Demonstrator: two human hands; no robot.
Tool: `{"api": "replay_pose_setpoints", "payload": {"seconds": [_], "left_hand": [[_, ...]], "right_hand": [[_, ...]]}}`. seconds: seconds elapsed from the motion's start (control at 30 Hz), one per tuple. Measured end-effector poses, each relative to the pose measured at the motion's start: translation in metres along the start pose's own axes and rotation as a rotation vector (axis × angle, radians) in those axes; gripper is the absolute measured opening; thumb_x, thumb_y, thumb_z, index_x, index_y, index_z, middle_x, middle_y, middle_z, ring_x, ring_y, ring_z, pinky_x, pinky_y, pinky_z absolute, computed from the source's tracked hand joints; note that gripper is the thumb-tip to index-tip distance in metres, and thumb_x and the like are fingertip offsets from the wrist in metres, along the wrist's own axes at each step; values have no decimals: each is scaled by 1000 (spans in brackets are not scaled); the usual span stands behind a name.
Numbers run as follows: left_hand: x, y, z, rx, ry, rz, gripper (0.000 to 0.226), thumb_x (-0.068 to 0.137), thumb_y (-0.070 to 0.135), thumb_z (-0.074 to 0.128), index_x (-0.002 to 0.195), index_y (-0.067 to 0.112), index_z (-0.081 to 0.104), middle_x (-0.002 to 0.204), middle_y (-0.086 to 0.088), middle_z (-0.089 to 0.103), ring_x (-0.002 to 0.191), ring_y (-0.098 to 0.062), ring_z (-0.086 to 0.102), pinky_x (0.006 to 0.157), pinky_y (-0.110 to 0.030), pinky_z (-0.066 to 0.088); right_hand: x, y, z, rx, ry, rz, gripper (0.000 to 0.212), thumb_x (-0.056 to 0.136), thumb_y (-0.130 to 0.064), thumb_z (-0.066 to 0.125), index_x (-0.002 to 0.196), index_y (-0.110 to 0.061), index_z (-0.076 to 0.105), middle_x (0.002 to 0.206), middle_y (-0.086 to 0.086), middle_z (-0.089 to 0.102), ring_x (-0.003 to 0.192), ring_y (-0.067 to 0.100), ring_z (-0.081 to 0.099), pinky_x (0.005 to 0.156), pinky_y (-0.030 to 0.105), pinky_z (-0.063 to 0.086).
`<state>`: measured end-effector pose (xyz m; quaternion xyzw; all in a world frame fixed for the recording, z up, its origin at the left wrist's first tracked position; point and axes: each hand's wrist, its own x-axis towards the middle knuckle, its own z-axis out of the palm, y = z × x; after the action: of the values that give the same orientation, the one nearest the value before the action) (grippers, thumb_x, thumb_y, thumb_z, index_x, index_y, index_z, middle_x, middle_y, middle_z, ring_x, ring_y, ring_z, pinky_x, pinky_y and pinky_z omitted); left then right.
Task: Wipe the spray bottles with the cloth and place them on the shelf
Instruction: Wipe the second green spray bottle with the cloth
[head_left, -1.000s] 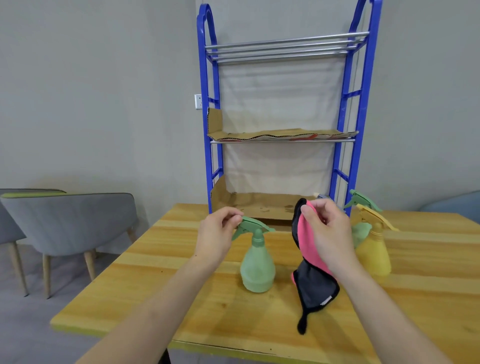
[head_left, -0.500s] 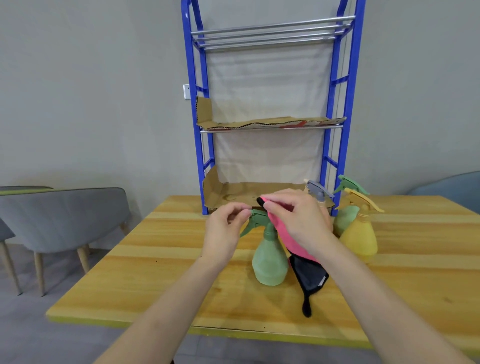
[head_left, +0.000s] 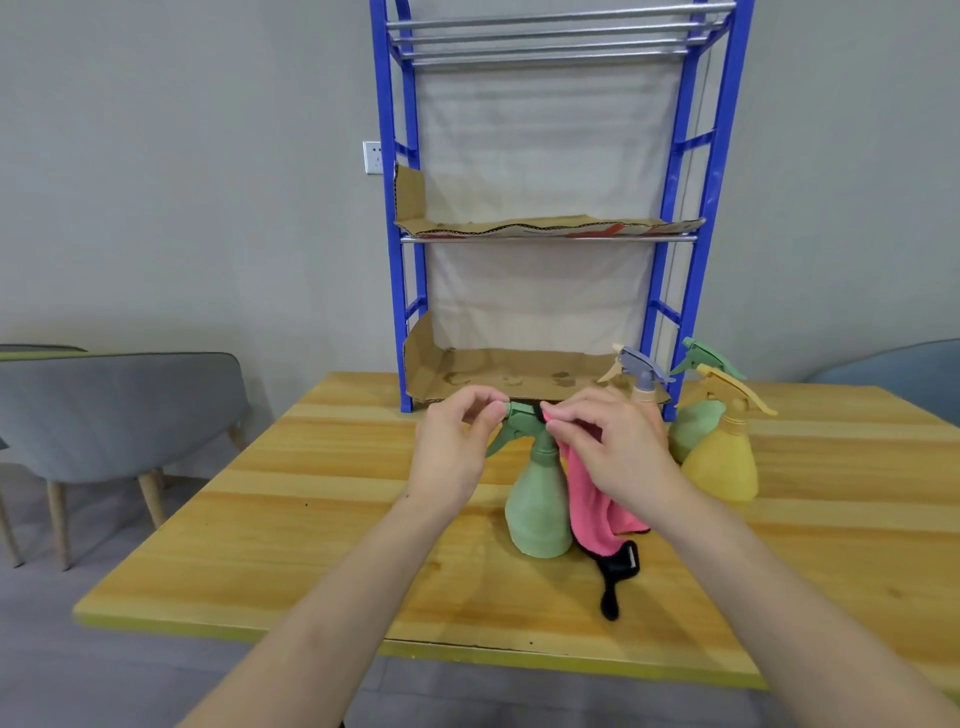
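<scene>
A pale green spray bottle (head_left: 537, 506) stands upright on the wooden table (head_left: 322, 519). My left hand (head_left: 457, 441) pinches the nozzle end of its green spray head. My right hand (head_left: 610, 447) holds a pink and black cloth (head_left: 592, 506) against the back of that head; the cloth hangs down beside the bottle and trails onto the table. Behind my right hand stand a yellow bottle (head_left: 724, 462), a second green bottle (head_left: 693, 423) and a bottle with a grey-blue head (head_left: 641, 371), mostly hidden. The blue shelf rack (head_left: 410, 208) stands at the table's back.
Cardboard sheets line the rack's middle shelf (head_left: 545, 227) and bottom shelf (head_left: 493, 376); the top shelf is bare metal bars. A grey chair (head_left: 119, 405) stands left of the table and a blue seat (head_left: 904, 369) at the right. The table's near edge is yellow-green.
My right hand brought the cloth from the right of the green bottle up onto its spray head. My left hand kept its pinch on the nozzle. The view shifted closer.
</scene>
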<state>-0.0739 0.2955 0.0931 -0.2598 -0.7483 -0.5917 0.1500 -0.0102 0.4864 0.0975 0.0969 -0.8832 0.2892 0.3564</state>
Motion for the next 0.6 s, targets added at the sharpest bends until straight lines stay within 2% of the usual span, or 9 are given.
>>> {"api": "replay_pose_setpoints", "payload": {"seconds": [0.1,0.2,0.27,0.43,0.5,0.6], "left_hand": [[-1,-2,2,-10,5,-7,12,102,21,63,98,28,72,93,15,74,92,0,65,82,-15,48],[-2,-3,4,-41,17,-7,12,102,20,64,98,28,72,93,15,75,92,-2,66,85,-20,50],[-2,-3,6,-45,18,-2,15,102,19,65,95,31,71,92,14,75,92,-4,67,85,-22,51],[-4,-3,2,-49,18,13,18,102,17,65,95,33,70,92,14,76,92,-3,69,85,-22,53],[-5,-2,-1,-36,11,4,14,102,20,65,97,31,72,92,15,76,92,1,68,84,-19,52],[-3,-2,-2,13,10,8,11,102,24,64,97,30,72,91,16,75,91,1,67,85,-23,52]], "right_hand": [[-9,10,-7,-29,-27,2,11,96,-15,73,94,-22,81,87,-9,71,95,21,64,90,6,31],[-9,10,-10,-48,-43,-18,15,98,-16,71,87,-24,78,89,-9,70,93,20,60,89,12,33],[-2,4,-7,-48,-32,-27,12,98,-15,71,92,-19,81,90,-8,70,92,18,56,86,16,35],[16,-20,14,-19,-67,-80,15,97,-16,71,106,-19,82,91,-3,67,91,16,50,84,11,35],[17,-17,15,-4,-74,-72,14,98,-17,70,104,-22,81,89,-6,66,91,15,52,84,16,37],[7,-2,7,3,-50,-34,12,97,-16,71,101,-22,81,88,-7,66,93,17,56,87,22,40]]}}
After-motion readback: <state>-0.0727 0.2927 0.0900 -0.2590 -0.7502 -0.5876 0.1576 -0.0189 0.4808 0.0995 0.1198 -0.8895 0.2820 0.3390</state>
